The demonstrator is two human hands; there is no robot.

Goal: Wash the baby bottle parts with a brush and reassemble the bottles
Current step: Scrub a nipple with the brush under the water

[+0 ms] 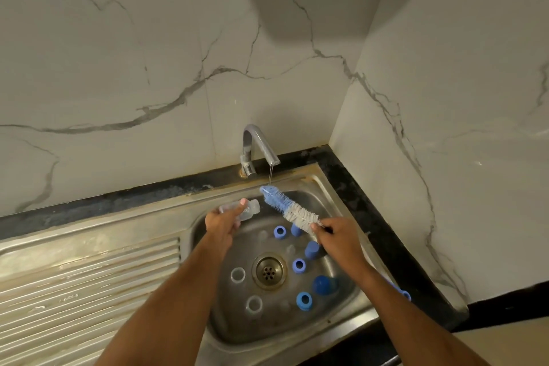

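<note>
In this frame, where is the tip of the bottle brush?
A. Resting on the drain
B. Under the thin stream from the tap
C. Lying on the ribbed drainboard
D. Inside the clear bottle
B: the right hand holds the bottle brush with its blue tip right under the thin stream from the tap, while the clear bottle sits apart in the left hand.
</note>
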